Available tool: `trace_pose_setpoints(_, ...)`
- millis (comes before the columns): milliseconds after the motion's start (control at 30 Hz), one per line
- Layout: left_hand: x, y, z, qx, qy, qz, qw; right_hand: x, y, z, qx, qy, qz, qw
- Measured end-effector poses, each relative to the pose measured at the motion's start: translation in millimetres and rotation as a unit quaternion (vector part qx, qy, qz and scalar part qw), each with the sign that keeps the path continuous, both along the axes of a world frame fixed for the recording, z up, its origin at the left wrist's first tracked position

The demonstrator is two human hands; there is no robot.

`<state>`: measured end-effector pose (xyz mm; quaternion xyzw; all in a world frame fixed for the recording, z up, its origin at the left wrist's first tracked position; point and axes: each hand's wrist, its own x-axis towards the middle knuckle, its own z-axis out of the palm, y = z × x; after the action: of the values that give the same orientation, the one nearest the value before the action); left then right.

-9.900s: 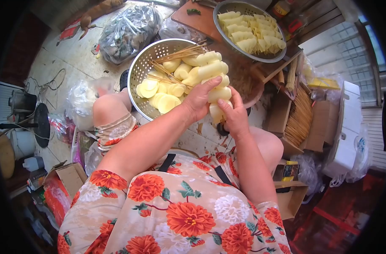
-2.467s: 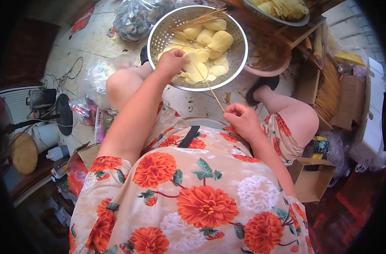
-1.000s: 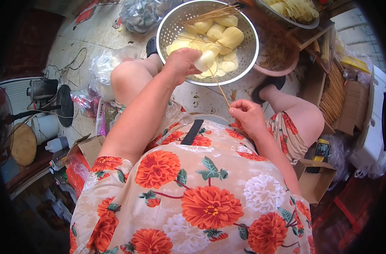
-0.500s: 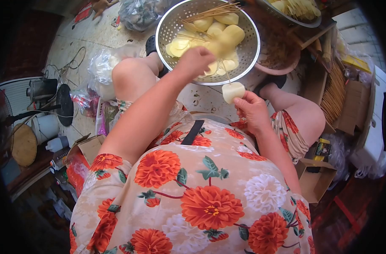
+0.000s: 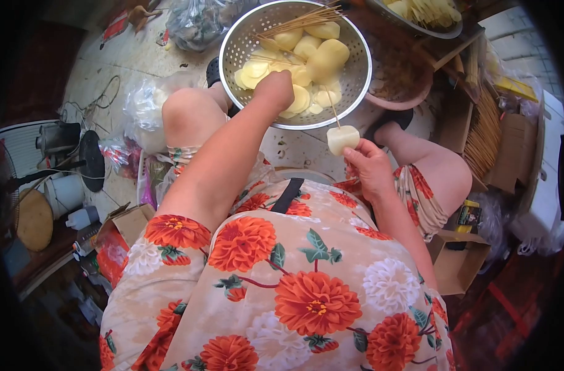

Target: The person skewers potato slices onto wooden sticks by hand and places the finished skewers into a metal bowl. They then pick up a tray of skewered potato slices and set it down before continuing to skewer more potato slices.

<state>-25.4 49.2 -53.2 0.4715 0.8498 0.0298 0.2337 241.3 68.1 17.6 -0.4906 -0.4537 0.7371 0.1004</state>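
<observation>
My right hand [image 5: 370,166] pinches a small stack of pale potato slices [image 5: 342,141], with a thin wooden skewer [image 5: 332,106] rising from it toward the colander. Inside the perforated metal colander [image 5: 231,57], my left hand [image 5: 274,91] is closed and turned down over thin potato slices [image 5: 299,99]. Its fingertips and whatever they grip are hidden. Whole peeled potatoes [image 5: 329,57] lie beside the slices, and a bundle of bare skewers [image 5: 300,21] rests across the far side.
A second bowl [image 5: 452,29] with skewered slices stands at the upper right, above a pink basin [image 5: 418,93]. More skewers [image 5: 485,139] lie in a box at the right. Plastic bags [image 5: 147,111] sit left of my knee; a fan [image 5: 93,156] stands farther left.
My left hand has moved down and left onto the slices, its fingers now curled under. My right hand keeps hold of the stack, which has tilted. The view has shifted slightly.
</observation>
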Motion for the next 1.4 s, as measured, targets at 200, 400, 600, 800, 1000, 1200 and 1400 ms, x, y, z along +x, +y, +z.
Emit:
trace_pose_setpoints(200, -6, -19, 7, 0.065, -0.006, 0.068, 0.996, 1, -2, -2, 0.026, -0.001, 0.051, 0.998)
trace_pose_setpoints(400, -9, -25, 46, 0.254, -0.499, 0.428, 0.710, -6, -6, 16, -0.050, -0.012, 0.108, 0.993)
trace_pose_setpoints(600, -11, -29, 54, 0.319, -0.515, 0.444, 0.660, -6, -7, 12, -0.055, 0.013, 0.127, 0.990)
trace_pose_setpoints(800, -11, -29, 62, 0.358, -0.511, 0.449, 0.640, -6, -8, 13, -0.058, 0.005, 0.117, 0.991)
trace_pose_setpoints(1000, -14, -31, 56, 0.371, -0.512, 0.440, 0.638, -5, -8, 12, -0.061, 0.009, 0.115, 0.991)
trace_pose_setpoints(1200, -9, -33, 59, 0.329, -0.538, 0.400, 0.665, -6, -9, 12, -0.040, 0.003, 0.099, 0.994)
trace_pose_setpoints(1400, 7, -31, 57, 0.358, -0.528, 0.427, 0.642, -9, -11, 7, -0.014, 0.011, 0.092, 0.996)
